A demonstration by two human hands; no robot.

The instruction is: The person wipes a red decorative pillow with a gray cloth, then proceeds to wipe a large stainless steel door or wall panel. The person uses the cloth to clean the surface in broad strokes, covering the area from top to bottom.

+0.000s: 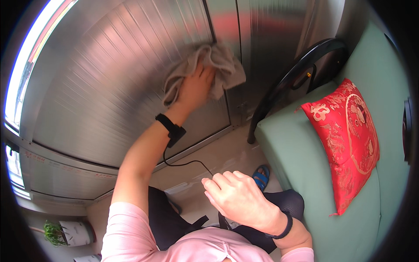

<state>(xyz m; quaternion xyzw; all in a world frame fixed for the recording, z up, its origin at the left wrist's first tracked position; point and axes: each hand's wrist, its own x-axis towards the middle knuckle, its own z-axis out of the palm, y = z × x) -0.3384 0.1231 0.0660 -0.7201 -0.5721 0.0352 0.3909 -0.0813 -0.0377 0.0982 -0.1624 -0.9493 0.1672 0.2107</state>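
Note:
Flat against a ribbed metal door panel [131, 75], my left hand [196, 86] presses a crumpled grey-brown cloth [229, 67]. The cloth bunches around my fingers and hangs past them on the right. A black strap with a small device [172, 129] circles my left wrist, and a thin black cable [183, 163] runs from it toward my lap. My right hand [234, 193] hovers in front of my body, its fingers curled in and nothing visible in them. A dark band [286, 226] sits on that wrist.
To the right stands a green padded sofa [284, 144] with a curved black armrest [294, 68] and a red patterned cushion [350, 147]. A potted plant [77, 232] stands at lower left. Below are the tiled floor [212, 147] and my foot in a blue sandal [261, 177].

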